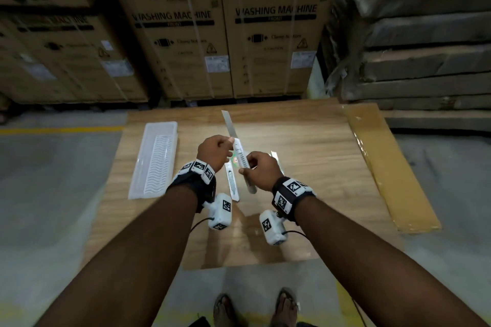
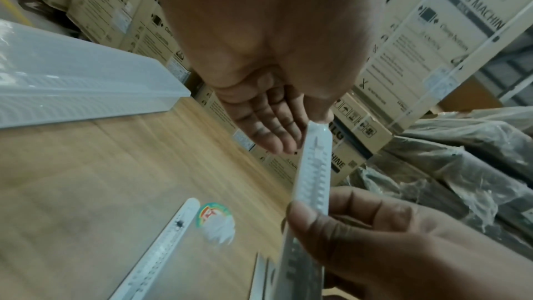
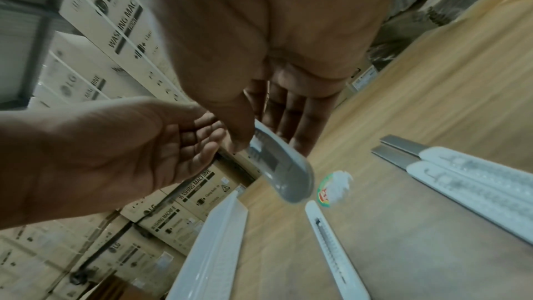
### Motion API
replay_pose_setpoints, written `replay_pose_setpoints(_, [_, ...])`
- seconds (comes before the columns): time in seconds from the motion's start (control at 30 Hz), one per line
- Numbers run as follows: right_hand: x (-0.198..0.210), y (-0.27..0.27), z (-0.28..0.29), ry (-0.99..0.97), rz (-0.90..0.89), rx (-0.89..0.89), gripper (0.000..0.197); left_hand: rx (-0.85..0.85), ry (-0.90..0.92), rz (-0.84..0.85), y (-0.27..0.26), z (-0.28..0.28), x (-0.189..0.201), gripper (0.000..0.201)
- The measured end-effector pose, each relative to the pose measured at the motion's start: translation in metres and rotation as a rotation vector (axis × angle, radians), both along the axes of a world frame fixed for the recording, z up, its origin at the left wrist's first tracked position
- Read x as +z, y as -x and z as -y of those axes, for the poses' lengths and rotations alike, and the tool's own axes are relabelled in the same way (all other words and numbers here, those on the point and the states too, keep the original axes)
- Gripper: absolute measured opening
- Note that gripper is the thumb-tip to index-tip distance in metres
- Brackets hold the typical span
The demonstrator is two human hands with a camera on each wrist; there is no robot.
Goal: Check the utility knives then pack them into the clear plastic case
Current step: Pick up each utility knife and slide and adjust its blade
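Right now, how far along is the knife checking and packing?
Nothing looks packed yet: the clear plastic case on the table appears to hold no knives. In hand is one utility knife, blade fully extended, the right hand holding its handle and the left hand pinching near the blade end. Three more knives wait: one beside the case, two further right.

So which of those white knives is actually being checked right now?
Start at the wooden board on the floor, with the clear plastic case on its left side. Above the board's middle, both hands, left hand and right hand, hold one utility knife. It alone is lifted, long blade fully out; the others lie flat.
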State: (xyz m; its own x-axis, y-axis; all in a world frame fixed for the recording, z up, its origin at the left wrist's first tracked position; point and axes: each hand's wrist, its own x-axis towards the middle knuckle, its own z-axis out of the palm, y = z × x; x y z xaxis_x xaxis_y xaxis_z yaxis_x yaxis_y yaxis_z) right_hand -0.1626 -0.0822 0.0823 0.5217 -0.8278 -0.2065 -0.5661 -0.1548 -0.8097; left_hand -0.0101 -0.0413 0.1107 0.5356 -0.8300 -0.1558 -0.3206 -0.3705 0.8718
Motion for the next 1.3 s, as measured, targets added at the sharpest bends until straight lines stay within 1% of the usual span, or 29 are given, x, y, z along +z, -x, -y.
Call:
replay_pose_setpoints(0.07, [0.013,0.003,0.003,0.005,0.024,0.032,0.021,0.015,0.041,-0.033,0.002,0.002,0.015,0.015])
replay_pose_setpoints(0.13, [0.024,0.007,0.007,0.001,0.048,0.041,0.021,-0.004,0.068,-0.014,0.005,0.005,0.028,0.017])
replay_pose_setpoints(0.27, [0.041,0.010,0.017,-0.090,0.187,-0.032,0.025,-0.033,0.107,0.020,0.011,0.011,0.049,0.016])
replay_pose_setpoints(0.37, [0.052,0.012,0.023,-0.088,0.244,-0.089,0.033,-0.030,0.129,0.040,0.020,0.014,0.055,0.015])
replay_pose_setpoints(0.43, [0.059,0.015,0.023,-0.066,0.260,-0.093,0.036,-0.019,0.146,0.052,0.025,0.014,0.057,0.016])
replay_pose_setpoints(0.53, [0.064,0.018,0.023,-0.074,0.285,-0.070,0.034,-0.021,0.159,0.073,0.027,0.014,0.059,0.017])
replay_pose_setpoints(0.63, [0.069,0.018,0.023,-0.102,0.287,-0.071,0.037,-0.034,0.171,0.055,0.025,0.017,0.061,0.017])
replay_pose_setpoints(0.8, [0.073,0.006,0.028,-0.078,0.311,-0.086,0.037,-0.060,0.159,0.022,0.014,0.023,0.066,0.019])
replay_pose_setpoints(1.0, [0.084,-0.026,0.028,-0.091,0.364,-0.068,0.028,-0.039,0.186,-0.032,-0.016,0.025,0.076,0.015])
replay_pose_setpoints(1.17, [0.088,-0.049,0.025,-0.109,0.334,-0.034,0.025,-0.042,0.181,-0.082,-0.040,0.022,0.072,0.018])
replay_pose_setpoints(1.23, [0.086,-0.057,0.026,-0.117,0.324,-0.032,0.026,-0.060,0.174,-0.130,-0.047,0.020,0.069,0.015])
replay_pose_setpoints(1.3, [0.084,-0.067,0.027,-0.127,0.316,-0.047,0.025,-0.070,0.176,-0.143,-0.056,0.018,0.068,0.009])
